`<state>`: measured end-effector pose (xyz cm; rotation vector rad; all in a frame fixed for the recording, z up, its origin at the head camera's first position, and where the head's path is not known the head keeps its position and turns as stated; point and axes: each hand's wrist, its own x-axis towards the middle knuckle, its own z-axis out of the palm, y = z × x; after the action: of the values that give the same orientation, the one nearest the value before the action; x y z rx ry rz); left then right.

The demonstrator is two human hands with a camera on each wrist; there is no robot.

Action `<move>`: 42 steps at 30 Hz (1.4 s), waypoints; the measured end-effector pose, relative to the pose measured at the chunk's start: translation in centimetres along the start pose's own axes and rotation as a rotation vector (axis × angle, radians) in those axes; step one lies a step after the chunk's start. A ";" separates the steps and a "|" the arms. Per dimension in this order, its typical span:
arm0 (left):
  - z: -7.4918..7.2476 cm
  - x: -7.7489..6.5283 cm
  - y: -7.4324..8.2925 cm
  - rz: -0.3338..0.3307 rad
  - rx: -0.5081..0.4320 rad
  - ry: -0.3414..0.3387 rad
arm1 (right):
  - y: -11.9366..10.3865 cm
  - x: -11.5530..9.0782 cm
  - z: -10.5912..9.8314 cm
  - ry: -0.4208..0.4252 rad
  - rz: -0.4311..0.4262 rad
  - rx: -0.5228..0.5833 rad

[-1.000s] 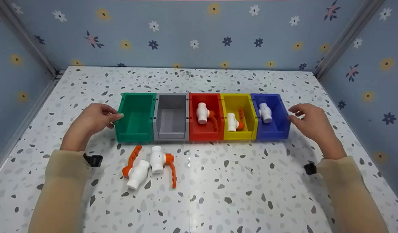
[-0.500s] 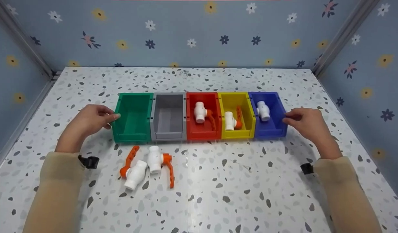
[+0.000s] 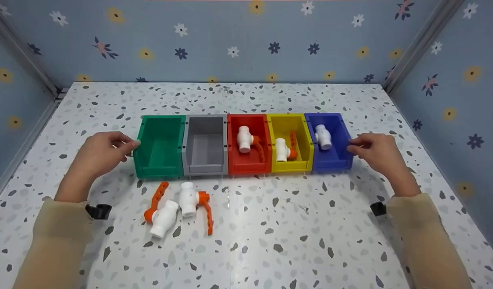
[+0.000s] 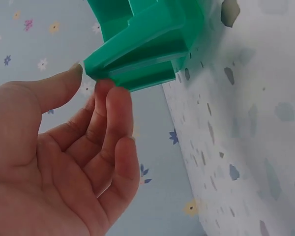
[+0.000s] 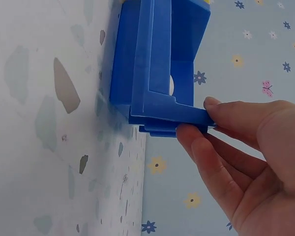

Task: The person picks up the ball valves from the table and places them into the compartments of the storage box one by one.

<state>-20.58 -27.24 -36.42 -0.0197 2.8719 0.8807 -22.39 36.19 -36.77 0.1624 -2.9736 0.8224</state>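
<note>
A row of joined plastic bins crosses the table. At its left end, my left hand point(image 3: 100, 154) pinches the side rim of the green bin point(image 3: 160, 170) between thumb and fingers; the left wrist view shows the thumb point(image 4: 64, 91) on the rim's corner. My right hand point(image 3: 378, 154) pinches the outer rim of the blue bin point(image 5: 157, 64) at the right end. Between them stand the grey bin point(image 3: 206, 168), the red bin point(image 3: 248, 167) and the yellow bin point(image 3: 292, 165). White ball valves lie in the red point(image 3: 244, 139), yellow point(image 3: 281, 149) and blue point(image 3: 323, 137) bins.
Two white ball valves with orange handles, one tilted point(image 3: 165, 218) and one nearly straight point(image 3: 188, 199), lie on the speckled table point(image 3: 270, 249) in front of the green and grey bins. Flowered panels point(image 3: 214, 36) enclose the table at the back and sides.
My right hand's thumb and fingers have come together on the blue bin's rim. My left hand stays at the green bin. The whole head view has shifted slightly.
</note>
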 end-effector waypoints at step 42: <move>7.4 -6.6 9.4 0.375 0.365 -0.205 | 0.1 0.0 0.1 -0.014 -0.011 0.022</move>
<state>-13.59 -15.50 -36.33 0.6234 2.8317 0.3604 -22.37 36.25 -36.92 0.1853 -2.9745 0.8568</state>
